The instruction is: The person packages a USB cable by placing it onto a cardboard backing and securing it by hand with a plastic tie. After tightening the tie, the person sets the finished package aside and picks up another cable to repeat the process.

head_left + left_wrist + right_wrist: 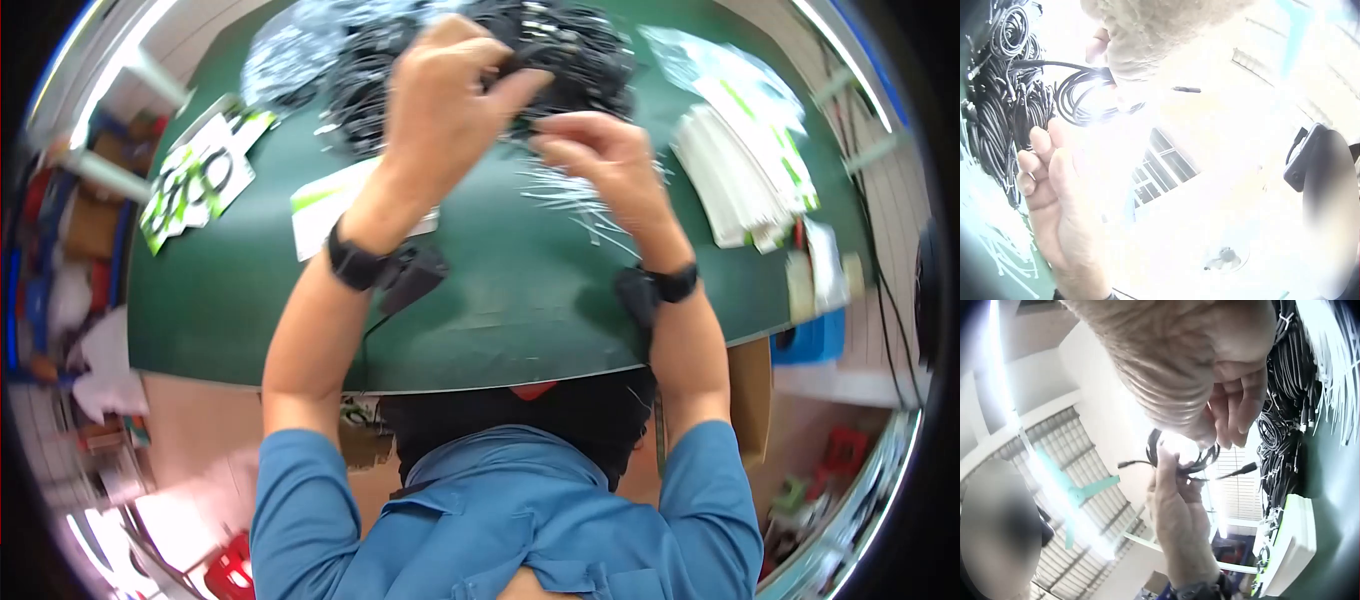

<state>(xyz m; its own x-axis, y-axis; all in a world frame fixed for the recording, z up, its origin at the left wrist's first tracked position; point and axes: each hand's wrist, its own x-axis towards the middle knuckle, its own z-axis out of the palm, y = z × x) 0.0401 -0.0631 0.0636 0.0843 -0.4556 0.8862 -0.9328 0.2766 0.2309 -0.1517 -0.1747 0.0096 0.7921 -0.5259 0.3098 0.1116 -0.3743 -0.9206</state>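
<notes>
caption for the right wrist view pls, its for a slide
A left hand holding a coiled black cable, the right hand close by, beside bundled black cables and thin white strips.

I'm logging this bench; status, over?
Left hand grips coiled cable. Right hand close by, open, apparently empty. Cable pile beyond; no obstruction seen between hands.

Head view: left hand (pixel 445 110) and right hand (pixel 605 160) blurred, pile (pixel 590 65) cut off at top. Left wrist view: 1 coil (pixel 1066 100) partly lost in glare.
</notes>
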